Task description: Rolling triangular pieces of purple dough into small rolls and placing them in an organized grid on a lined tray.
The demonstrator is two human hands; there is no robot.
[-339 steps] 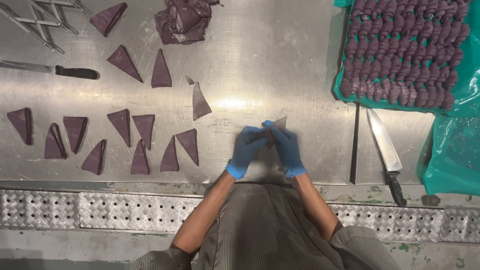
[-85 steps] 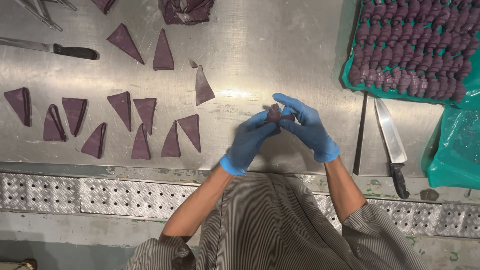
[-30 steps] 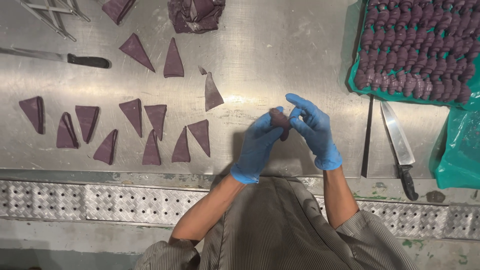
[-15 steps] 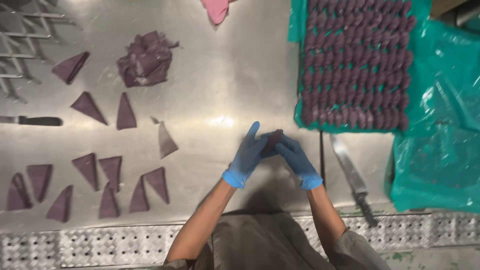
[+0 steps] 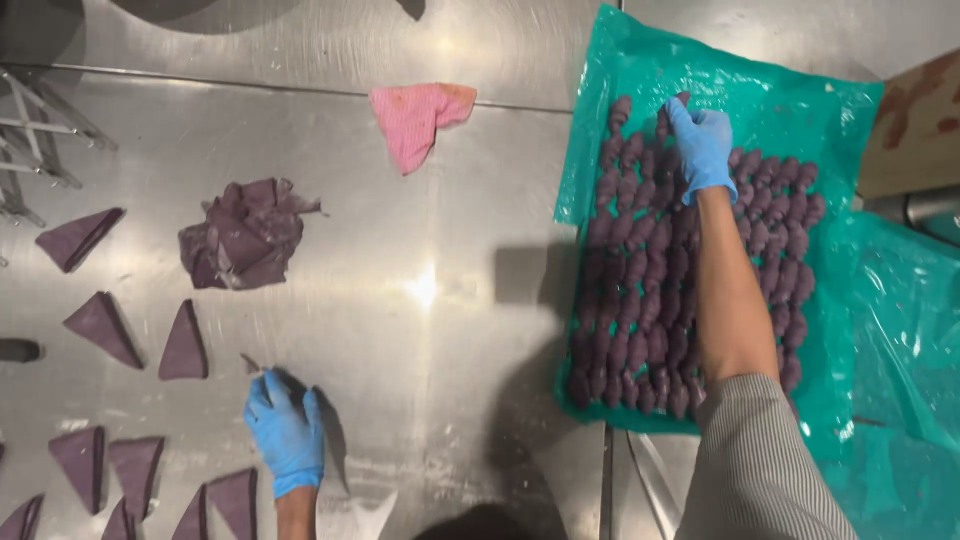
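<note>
Two gloved hands in view, both mine, well apart. My right hand [image 5: 700, 145] is stretched out over the tray [image 5: 600, 215], which is lined with green plastic, at the far end of the rows of purple rolls [image 5: 640, 290]; its fingers curl down among the topmost rolls, touching them, but I cannot tell whether one is pinched between them. My left hand [image 5: 287, 435] lies flat and spread on the steel table [image 5: 450, 300], palm down, fingers fairly wide, covering one purple triangle [image 5: 250, 364] of which only a tip shows just beyond the fingertips. More purple triangles lie around it: two [image 5: 140, 335] just to the left and further up the table, a row [image 5: 120, 470] along the near edge, and one [image 5: 78, 237] by the wire rack [image 5: 40, 140] at the far left. A crumpled heap of purple sheets [image 5: 245, 235] sits in the middle of the table, and a pink cloth [image 5: 415, 120] lies beyond it. A knife blade [image 5: 655, 480] shows near the tray's front edge, beside my right sleeve [image 5: 760, 470]. More loose green plastic [image 5: 900, 330] covers the table to the right of the tray
</note>
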